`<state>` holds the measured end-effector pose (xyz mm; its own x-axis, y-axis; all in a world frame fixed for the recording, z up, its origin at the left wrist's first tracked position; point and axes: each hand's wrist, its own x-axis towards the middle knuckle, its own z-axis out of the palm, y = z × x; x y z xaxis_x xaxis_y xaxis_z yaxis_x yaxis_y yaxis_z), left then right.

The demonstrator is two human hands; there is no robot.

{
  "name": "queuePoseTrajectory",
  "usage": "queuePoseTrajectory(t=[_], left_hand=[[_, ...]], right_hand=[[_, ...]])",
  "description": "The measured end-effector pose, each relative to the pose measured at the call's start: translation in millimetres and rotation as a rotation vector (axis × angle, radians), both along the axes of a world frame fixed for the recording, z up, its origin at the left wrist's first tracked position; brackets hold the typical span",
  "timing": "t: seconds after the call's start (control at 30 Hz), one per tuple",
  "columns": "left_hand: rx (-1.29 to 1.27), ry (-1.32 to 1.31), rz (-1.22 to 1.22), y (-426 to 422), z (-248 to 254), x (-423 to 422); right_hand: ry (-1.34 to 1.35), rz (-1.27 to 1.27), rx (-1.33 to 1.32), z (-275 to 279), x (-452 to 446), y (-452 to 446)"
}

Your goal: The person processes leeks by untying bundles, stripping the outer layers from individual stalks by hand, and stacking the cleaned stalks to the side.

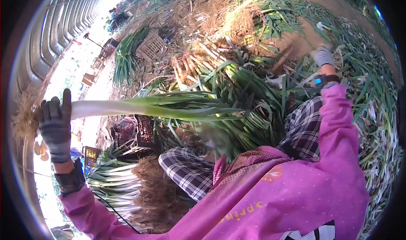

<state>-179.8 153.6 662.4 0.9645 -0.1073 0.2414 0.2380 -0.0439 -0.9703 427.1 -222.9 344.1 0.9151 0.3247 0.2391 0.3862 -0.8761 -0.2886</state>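
Note:
My left hand [56, 130], in a dark grey glove, grips a long leek [122, 107] by its white stem close to the shaggy roots [26, 115]. The leek lies level across the view, its green leaves pointing right. Out at the upper right is my right hand [323, 56], in a light grey glove, smeared by motion; its fingers cannot be made out. Below the held leek, a heap of leeks [249, 100] with green leaves spreads in front of my knees. Cleaned leeks [114, 183] are stacked at the lower left, roots facing my leg.
A dark plastic crate [144, 132] stands left of my knee. Farther off are a pale crate [151, 46] and a bundle of green leaves [127, 60]. Stripped leaves [372, 125] litter the ground on the right. A ribbed wall [55, 24] runs along the left.

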Motion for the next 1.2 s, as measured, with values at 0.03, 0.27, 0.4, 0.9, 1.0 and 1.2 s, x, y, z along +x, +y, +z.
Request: queuePoseTrajectory(t=[0.03,0.27,0.4,0.9,1.0,1.2], left_hand=[[-0.028,0.009,0.111,1.4,1.5,5.9],[-0.232,-0.183,0.23,33.8,76.6,-39.8],[-0.48,-0.858,0.929,24.4,87.0,-188.2],[-0.893,-2.155,1.226,108.7,-373.4,-416.1],[-1.035,-2.11,1.355,121.8,-446.0,-378.0],[-1.305,-1.523,1.481,137.6,-474.2,-345.0]], right_hand=[[0.04,0.092,0.076,32.7,-53.6,28.7],[0.625,1.301,0.185,-1.5,-266.9,160.4],[0.78,1.114,0.258,-45.7,-224.7,163.9],[0.698,0.911,-0.002,-154.4,-159.2,192.2],[0.638,0.852,-0.089,-155.5,-162.6,188.1],[0.386,0.672,-0.216,-53.9,-244.9,220.5]])
